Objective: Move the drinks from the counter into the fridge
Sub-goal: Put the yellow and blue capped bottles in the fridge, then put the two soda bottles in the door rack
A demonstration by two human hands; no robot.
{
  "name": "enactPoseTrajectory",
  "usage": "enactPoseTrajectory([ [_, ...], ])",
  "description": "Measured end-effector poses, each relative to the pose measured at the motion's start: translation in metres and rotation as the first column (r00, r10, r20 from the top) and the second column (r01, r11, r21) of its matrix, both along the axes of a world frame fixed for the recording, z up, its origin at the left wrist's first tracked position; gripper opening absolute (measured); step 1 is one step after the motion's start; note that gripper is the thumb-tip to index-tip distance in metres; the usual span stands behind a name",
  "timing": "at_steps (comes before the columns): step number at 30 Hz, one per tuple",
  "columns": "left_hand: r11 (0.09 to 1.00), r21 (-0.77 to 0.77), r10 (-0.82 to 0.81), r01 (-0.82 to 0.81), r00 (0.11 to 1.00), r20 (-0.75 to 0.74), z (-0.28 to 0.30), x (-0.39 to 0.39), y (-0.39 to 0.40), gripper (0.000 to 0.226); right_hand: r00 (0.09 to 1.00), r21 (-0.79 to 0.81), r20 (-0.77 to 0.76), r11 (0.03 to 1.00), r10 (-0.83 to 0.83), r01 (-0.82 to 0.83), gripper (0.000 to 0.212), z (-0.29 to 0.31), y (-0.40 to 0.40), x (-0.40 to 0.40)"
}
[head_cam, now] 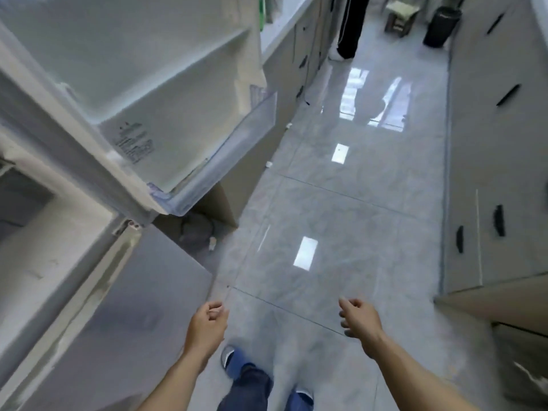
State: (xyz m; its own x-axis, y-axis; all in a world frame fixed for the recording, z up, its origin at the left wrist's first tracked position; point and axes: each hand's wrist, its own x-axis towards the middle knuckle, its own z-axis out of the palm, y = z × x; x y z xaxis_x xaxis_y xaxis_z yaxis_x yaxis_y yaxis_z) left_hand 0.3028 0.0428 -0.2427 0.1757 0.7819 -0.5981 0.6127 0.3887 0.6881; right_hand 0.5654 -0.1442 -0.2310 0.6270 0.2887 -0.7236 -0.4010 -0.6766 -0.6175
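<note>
The fridge door [166,93] is seen open, its shelves bare. Nothing is held: the left hand [206,326] and right hand [360,318] hang loosely curled. A green bottle [262,13], probably a drink, is left on the counter [278,31] beyond.

The fridge door [154,93] stands open at ten o'clock, its clear lower shelf [237,149] showing nothing inside. Below it, at eight o'clock, the grey lower door [124,315] is closed. The left hand [206,324] and the right hand [360,317] hang over the glossy tiled floor [355,209] at six o'clock, fingers loosely curled, holding nothing. At twelve o'clock a desk [281,28] runs away, another person's dark trouser leg [351,28] beside it. Cabinets [492,161] line three o'clock.
</note>
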Motion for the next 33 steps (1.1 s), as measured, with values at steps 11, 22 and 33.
enactPoseTrajectory([
  [11, 0.949, -0.251, -0.264, 0.189, 0.914, -0.309, -0.038, 0.010, -0.010, 0.031, 0.952, -0.212, -0.117, 0.944, -0.281, 0.253, 0.019, -0.029, -0.132, 0.016],
  [22, 0.879, -0.305, -0.438, 0.366, 0.873, -0.214, -0.046, 0.153, 0.072, 0.033, 0.895, -0.348, -0.095, 0.856, -0.437, 0.381, 0.022, -0.025, -0.140, 0.044],
  [33, 0.922, -0.248, -0.344, 0.296, 0.922, -0.176, -0.037, 0.346, 0.131, 0.021, 0.890, -0.432, -0.152, 0.839, -0.430, 0.331, 0.019, -0.055, -0.118, 0.210],
])
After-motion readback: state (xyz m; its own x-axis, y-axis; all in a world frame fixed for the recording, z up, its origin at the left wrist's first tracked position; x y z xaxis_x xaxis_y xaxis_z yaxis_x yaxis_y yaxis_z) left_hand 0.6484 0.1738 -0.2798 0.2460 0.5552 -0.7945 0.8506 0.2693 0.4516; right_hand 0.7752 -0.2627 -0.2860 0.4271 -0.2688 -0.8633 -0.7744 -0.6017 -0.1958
